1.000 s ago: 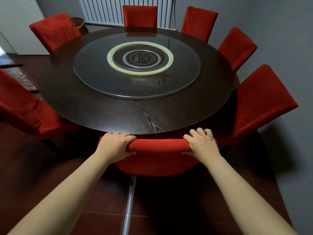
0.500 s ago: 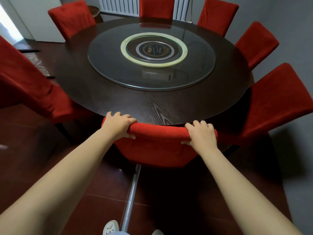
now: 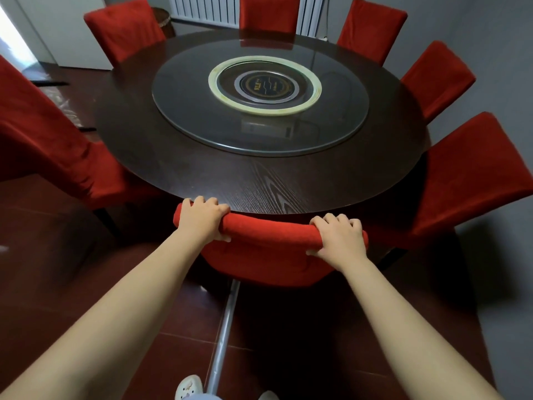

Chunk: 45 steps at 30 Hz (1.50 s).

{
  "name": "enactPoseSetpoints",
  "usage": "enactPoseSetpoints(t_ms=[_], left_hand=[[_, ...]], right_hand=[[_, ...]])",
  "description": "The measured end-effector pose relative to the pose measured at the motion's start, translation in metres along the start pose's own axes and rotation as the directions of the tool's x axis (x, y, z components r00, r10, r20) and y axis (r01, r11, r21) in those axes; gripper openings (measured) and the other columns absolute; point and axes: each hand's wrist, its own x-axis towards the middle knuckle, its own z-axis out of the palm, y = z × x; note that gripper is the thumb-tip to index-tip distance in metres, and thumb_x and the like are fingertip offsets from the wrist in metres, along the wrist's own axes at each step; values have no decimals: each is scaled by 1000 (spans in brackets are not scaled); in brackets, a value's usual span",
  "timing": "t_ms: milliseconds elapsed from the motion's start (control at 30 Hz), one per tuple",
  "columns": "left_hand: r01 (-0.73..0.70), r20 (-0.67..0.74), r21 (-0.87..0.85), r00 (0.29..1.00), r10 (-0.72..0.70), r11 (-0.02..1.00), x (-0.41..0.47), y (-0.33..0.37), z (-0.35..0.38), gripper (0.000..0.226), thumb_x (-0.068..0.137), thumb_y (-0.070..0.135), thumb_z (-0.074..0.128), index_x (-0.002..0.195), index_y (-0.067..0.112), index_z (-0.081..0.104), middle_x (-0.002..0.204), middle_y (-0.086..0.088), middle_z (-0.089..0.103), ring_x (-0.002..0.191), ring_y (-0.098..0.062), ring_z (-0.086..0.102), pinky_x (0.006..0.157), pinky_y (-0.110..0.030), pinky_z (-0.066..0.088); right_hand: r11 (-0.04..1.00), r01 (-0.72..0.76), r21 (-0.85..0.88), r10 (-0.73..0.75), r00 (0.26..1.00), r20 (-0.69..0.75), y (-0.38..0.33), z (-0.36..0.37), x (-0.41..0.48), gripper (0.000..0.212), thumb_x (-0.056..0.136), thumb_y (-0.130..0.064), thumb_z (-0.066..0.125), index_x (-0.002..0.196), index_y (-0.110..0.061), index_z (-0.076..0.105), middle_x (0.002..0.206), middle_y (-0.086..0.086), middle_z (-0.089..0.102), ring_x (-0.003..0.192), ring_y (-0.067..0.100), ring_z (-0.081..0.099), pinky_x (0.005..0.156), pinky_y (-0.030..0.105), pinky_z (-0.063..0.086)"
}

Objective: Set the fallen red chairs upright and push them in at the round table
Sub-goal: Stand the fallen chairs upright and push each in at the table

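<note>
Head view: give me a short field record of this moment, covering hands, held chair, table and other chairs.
left hand: grips the top rail of the near chair, left end
right hand: grips the same rail, right end
near chair: upright, back close to the edge of the round table
other chairs: six in view, all upright at the table
table top: glass turntable in the middle

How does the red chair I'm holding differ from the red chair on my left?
The left hand and right hand grip the top of the near chair; nothing touches the left chair. The near chair's back sits close to the edge of the round table, seat hidden; the left chair's seat shows outside that edge, so it looks less pushed in. Both stand upright in red fabric covers.
</note>
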Motion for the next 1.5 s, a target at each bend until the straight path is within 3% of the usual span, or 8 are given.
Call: enactPoseSetpoints(t_ms=[133, 200, 267, 333, 400, 833, 1100, 1500], left_hand=[[30, 121, -533, 992, 41, 845, -6, 0, -17, 47, 76, 43, 71, 120, 46, 56, 140, 16, 45, 146, -18, 10, 113, -52, -6], [1, 25, -904, 998, 51, 428, -18, 3, -25, 23, 89, 36, 59, 111, 41, 64, 128, 19, 57, 140, -4, 27, 117, -41, 4], [-67, -67, -996, 998, -9, -51, -34, 3, -35, 28, 98, 33, 44, 114, 29, 66, 123, 16, 63, 125, 5, 45, 112, -29, 23], [-102, -80, -944, 993, -84, -313, -49, -3, -42, 40, 101, 40, 30, 118, 27, 64, 128, 13, 62, 126, 1, 46, 108, -32, 23], [-146, -78, -887, 982, -169, -438, -66, -15, -45, 46, 101, 45, 25, 116, 28, 64, 128, 12, 62, 129, -6, 45, 110, -36, 23], [-435, -101, -685, 851, -515, -585, -175, -240, -11, 50, 100, 49, 25, 123, 26, 62, 131, 6, 61, 128, -14, 49, 109, -37, 30], [-543, -121, -656, 762, -637, -525, -235, -400, 6, 49, 100, 47, 25, 129, 23, 57, 130, 1, 62, 124, -16, 55, 111, -41, 32], [-648, -155, -618, 655, -740, -445, -216, -553, 24, 47, 98, 37, 33, 141, 23, 44, 135, -4, 58, 128, -19, 51, 112, -44, 30]], right_hand=[[840, -54, 539, -12, 993, 119, 0, -24, -1, 61, 70, -32, 71, 126, -44, 47, 117, -19, 59, 113, 8, 53, 100, 33, 28], [456, -76, 887, 47, 997, 62, -9, -35, -3, 43, 84, -12, 64, 123, -28, 57, 115, -6, 67, 109, 8, 60, 108, 34, 36], [32, -31, 999, 119, 993, 27, -26, -45, -3, 28, 96, -8, 48, 120, -14, 62, 116, 11, 68, 105, 12, 65, 102, 33, 46], [-208, -12, 978, 147, 988, 43, -50, -55, 3, 33, 102, -23, 36, 121, -15, 61, 120, 9, 68, 109, 15, 64, 97, 29, 46], [-358, -29, 933, 103, 992, 70, -79, -66, 11, 41, 103, -37, 29, 123, -19, 60, 123, 4, 66, 117, 17, 60, 100, 32, 43], [-472, -135, 871, -210, 977, 38, -350, -123, 54, 49, 102, -48, 22, 118, -22, 60, 119, 1, 69, 117, 22, 60, 100, 39, 40], [-469, -122, 874, -318, 947, -39, -539, -146, 80, 51, 102, -48, 20, 130, -24, 55, 128, -3, 64, 121, 16, 56, 107, 41, 35], [-452, -83, 888, -387, 915, -112, -698, -153, 175, 35, 101, -45, 33, 135, -47, 42, 127, -2, 65, 116, 17, 62, 102, 38, 41]])
